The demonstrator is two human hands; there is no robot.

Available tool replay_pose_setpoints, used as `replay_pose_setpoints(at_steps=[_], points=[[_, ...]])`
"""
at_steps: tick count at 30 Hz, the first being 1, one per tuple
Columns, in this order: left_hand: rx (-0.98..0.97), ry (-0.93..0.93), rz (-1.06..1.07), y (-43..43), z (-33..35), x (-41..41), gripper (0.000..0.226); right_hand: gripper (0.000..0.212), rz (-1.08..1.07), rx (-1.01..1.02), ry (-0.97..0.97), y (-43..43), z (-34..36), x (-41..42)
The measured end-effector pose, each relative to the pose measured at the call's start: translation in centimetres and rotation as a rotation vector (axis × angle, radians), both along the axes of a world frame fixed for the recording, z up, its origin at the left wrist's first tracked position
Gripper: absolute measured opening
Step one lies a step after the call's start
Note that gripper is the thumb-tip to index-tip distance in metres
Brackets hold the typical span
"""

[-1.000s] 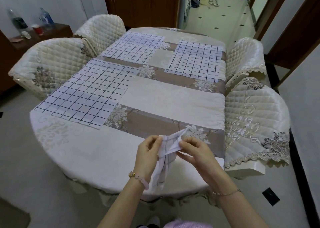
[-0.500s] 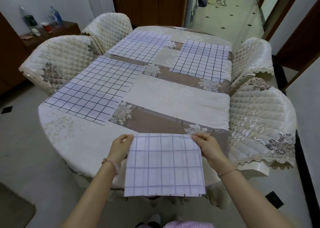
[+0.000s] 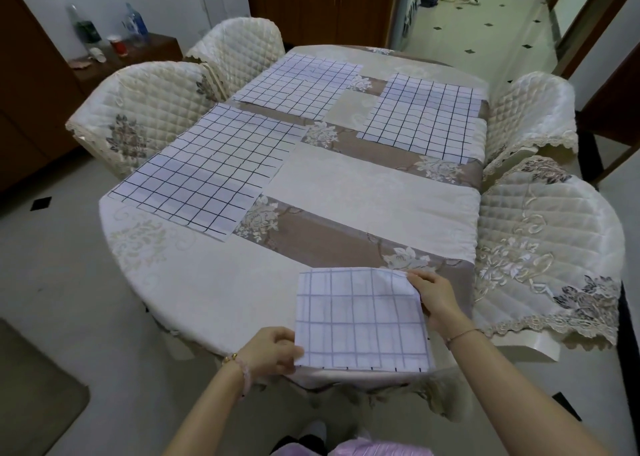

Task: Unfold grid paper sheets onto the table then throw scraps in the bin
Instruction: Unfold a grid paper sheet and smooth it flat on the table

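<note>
A grid paper sheet (image 3: 360,320), white with pale violet lines, lies over the near edge of the table (image 3: 363,185), still partly folded. My left hand (image 3: 273,351) pinches its near left corner. My right hand (image 3: 433,296) grips its far right corner, which curls up a little. Three unfolded grid sheets lie flat on the tablecloth: one at the left (image 3: 207,171), one at the far left (image 3: 298,84), one at the far right (image 3: 422,119). No bin or scraps are in view.
Quilted cream chairs stand on both sides: two at the left (image 3: 145,116), two at the right (image 3: 547,247). A dark side cabinet (image 3: 131,57) with bottles and a red cup stands at the back left. Tiled floor opens beyond the table's far end.
The crumpled bundle held in both hands was spread into a sheet hanging off the table edge; now it rests on the tablecloth, and my left hand has moved to its near corner.
</note>
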State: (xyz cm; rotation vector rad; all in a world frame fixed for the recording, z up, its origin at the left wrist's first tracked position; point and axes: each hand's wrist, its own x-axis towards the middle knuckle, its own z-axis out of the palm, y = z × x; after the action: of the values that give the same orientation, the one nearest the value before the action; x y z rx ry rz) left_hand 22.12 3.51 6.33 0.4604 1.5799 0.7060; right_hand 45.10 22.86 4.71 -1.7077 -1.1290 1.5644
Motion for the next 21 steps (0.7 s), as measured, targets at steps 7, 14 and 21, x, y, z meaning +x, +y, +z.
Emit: replay_pose_setpoints(at_steps=[7,14,21], points=[[0.216,0.064,0.249,1.3,2.4,1.3,0.005,0.027,0.286,0.47,-0.295,-4.9,4.8,-1.8],[0.358,0.038,0.339,2.7,4.7,3.5,0.018,0.026,0.57,0.298,0.008,-10.9,6.2,-5.1],[0.393,0.031,0.35,3.4,5.0,4.5,0.027,0.034,0.539,0.286,0.016,-11.2,6.7,-4.8]])
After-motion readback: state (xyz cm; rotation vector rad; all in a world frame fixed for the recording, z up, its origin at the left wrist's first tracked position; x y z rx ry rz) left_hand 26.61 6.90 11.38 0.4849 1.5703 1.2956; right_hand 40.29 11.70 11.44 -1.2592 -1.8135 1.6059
